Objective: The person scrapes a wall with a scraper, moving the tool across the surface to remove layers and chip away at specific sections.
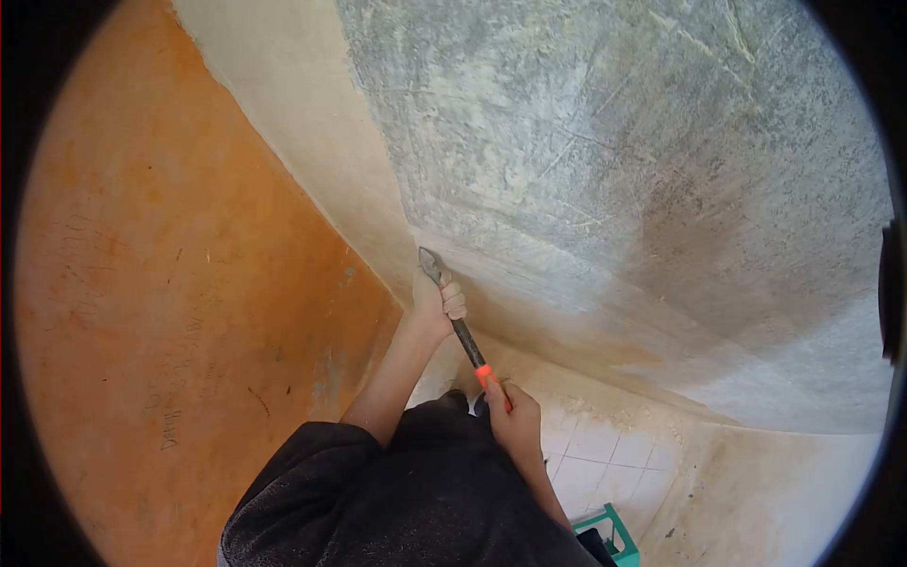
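Note:
I hold a long-handled scraping tool (468,342) with a pointed grey metal head, a dark shaft and an orange grip. My left hand (436,300) is closed around the upper shaft, just below the head. My right hand (516,419) is wrapped round the orange grip at the lower end. The tool slants up and to the left. Its tip is at the scraped edge of the grey wall (605,170), beside a strip of cream coating (302,123); whether the tip touches cannot be made out.
An orange wall (189,283) with scribbled marks stands at my left and meets the cream strip in a corner. Pale tiles (600,452) and crumbly debris cover the floor at lower right. A green plastic stool (619,534) is near my right arm.

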